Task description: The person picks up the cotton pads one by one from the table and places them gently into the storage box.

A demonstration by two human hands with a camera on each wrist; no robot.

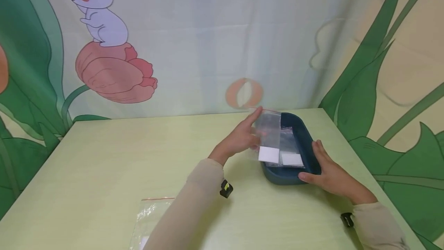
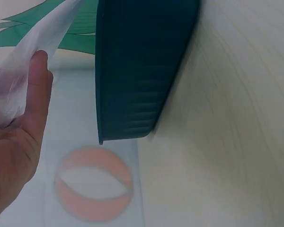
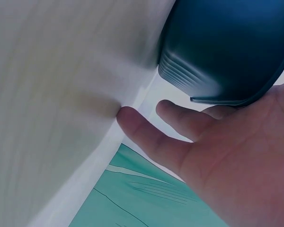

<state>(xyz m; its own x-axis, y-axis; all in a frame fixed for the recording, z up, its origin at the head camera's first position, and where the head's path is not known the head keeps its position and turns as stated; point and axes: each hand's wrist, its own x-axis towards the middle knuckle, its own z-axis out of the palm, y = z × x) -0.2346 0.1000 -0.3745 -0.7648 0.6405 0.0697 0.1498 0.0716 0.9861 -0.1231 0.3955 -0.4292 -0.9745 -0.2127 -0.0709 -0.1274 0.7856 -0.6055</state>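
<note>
My left hand [image 1: 241, 136] holds a clear zip-lock bag [image 1: 270, 126] with a red seal line on top and a white label at the bottom. This bag hangs over the left side of a dark blue tray [image 1: 305, 138]. Inside the tray lies another clear bag [image 1: 287, 140] with a white label [image 1: 292, 159]. My right hand [image 1: 331, 173] rests against the tray's right side, the thumb at its near right corner. In the right wrist view, straight fingers [image 3: 149, 137] extend beside the tray's outer wall [image 3: 217, 56].
Another clear zip-lock bag [image 1: 154, 213] with a red seal line lies at the near edge of the pale table [image 1: 104, 165], partly hidden by the left sleeve [image 1: 189, 207]. Behind the table hangs a printed curtain [image 1: 194, 49] with plants and a white animal.
</note>
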